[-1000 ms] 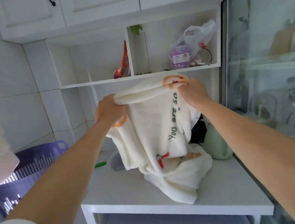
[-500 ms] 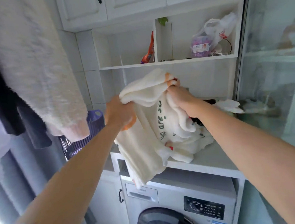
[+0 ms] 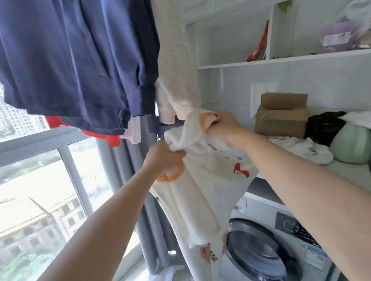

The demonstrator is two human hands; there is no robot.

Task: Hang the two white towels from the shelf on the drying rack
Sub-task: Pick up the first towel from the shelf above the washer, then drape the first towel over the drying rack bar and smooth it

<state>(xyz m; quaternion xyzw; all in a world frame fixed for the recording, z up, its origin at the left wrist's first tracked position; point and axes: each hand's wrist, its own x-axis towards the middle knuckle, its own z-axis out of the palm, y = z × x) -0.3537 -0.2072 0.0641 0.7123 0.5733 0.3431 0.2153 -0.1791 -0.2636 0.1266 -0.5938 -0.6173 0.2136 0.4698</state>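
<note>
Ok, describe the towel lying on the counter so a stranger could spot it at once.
Start at the washing machine; on the white countertop above it, in front of the cardboard box, lies a crumpled white towel. It sits just left of a pale green rounded object, in a low heap, unlike the other towel, which is held up in the air.

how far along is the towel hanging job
Done: one white towel is off the counter. In hand: left hand and right hand grip its top edge, beside the hung navy clothes. Left: hanging it, then the second towel lying on the counter.
</note>
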